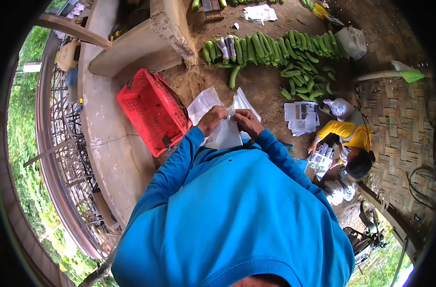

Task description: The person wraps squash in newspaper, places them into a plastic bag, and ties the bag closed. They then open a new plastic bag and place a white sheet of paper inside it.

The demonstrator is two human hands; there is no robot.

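Observation:
Close in front of my blue shirt, my left hand (213,118) and my right hand (248,122) are a short way apart. Both pinch a translucent plastic bag (226,135), which hangs down between them. More thin plastic (202,104) spreads beyond my left hand, and another clear piece (246,101) stands up past my right hand. The fingertips are small here, so the exact grip on the bag is hard to see.
A red plastic crate (153,112) stands tilted at my left beside a concrete wall (105,119). Long green cucumber-like vegetables (258,49) lie in rows ahead. Newspaper sheets (301,117) lie at right, near a person in a yellow top (359,138) who handles newspaper.

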